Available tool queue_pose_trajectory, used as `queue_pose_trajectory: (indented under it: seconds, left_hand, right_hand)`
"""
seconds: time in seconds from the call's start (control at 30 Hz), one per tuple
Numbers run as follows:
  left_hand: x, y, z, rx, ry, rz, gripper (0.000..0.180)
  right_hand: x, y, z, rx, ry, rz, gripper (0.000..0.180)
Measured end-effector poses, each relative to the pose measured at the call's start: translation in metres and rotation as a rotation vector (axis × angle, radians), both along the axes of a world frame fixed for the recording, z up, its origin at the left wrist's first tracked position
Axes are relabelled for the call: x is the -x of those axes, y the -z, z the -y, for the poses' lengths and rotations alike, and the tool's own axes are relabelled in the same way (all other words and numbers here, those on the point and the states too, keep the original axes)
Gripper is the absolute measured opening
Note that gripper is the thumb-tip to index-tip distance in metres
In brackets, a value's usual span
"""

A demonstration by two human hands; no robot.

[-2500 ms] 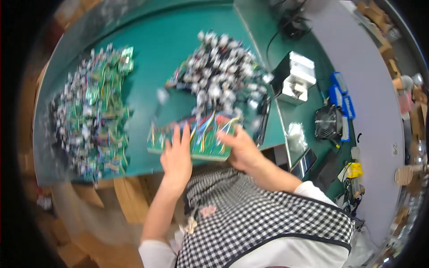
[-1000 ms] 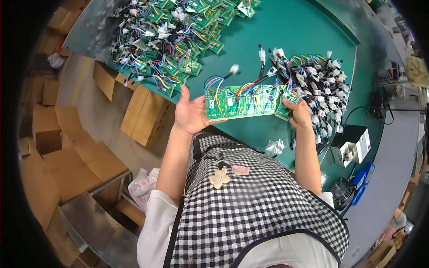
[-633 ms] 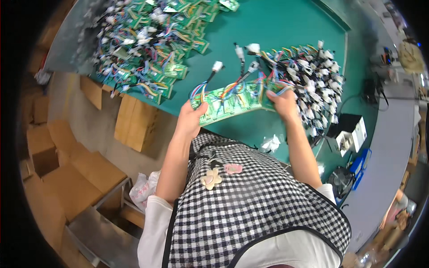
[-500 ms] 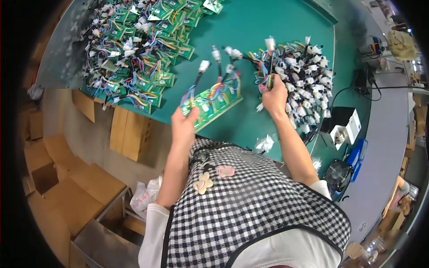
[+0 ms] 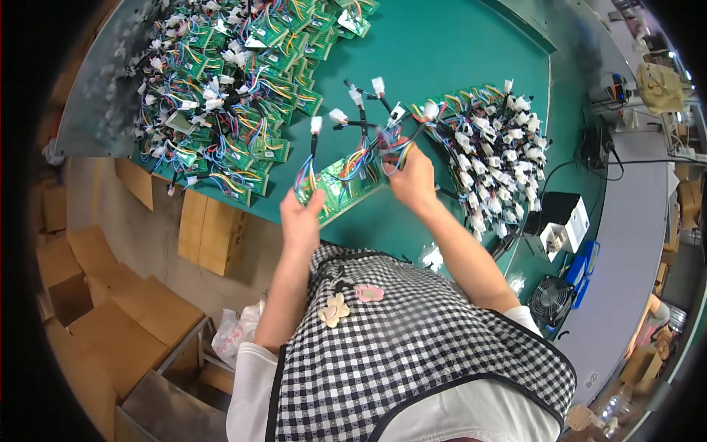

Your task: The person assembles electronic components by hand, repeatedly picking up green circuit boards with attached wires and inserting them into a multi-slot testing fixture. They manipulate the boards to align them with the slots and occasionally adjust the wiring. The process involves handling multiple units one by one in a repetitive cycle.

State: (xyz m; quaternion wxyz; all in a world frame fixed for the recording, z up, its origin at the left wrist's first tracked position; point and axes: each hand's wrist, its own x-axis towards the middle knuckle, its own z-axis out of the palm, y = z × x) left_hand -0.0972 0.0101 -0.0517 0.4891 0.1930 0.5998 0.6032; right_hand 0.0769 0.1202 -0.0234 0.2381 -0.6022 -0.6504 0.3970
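Note:
My left hand (image 5: 300,219) is closed on the left end of a green circuit board panel (image 5: 335,193), thumb on its top face. Coloured wire bundles stand up from the panel and end in white plug connectors (image 5: 378,86). At the panel's right end, my right hand (image 5: 411,179) has its fingers closed around a coloured wire harness (image 5: 395,151). The grip and the panel's right corner are partly hidden and blurred, so I cannot tell whether the harness is joined to the board.
Heaped wired boards (image 5: 243,96) cover the left of the green table (image 5: 423,44). A pile of harnesses with white connectors (image 5: 490,158) lies to the right. Beyond it are a white box (image 5: 554,239) and a black fan (image 5: 551,297). Cardboard boxes (image 5: 110,324) stand lower left.
My right hand has moved left from the harness pile to the panel's right end, with a harness in its fingers. The left hand keeps its hold on the panel, almost in place.

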Motion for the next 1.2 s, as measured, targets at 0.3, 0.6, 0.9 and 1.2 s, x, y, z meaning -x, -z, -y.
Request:
queue_pose_trajectory:
  seconds: [0.3, 0.6, 0.9, 1.2]
  left_hand:
    - [0.031, -0.027, -0.028, -0.086, 0.047, 0.5, 0.023]
    - [0.035, -0.013, -0.048, -0.019, -0.271, -0.327, 0.028]
    - [0.127, -0.036, -0.026, -0.526, -0.426, 0.609, 0.027]
    - [0.147, -0.026, -0.005, -0.52, -0.395, 0.622, 0.036]
  right_hand:
    - [0.011, -0.031, -0.037, 0.568, -0.258, -0.637, 0.052]
    - [0.076, -0.04, -0.031, -0.014, -0.118, 0.251, 0.053]
    - [0.163, -0.084, -0.135, -0.106, -0.475, -0.401, 0.051]
    - [0.253, 0.005, -0.154, -0.376, -0.545, 0.283, 0.073]
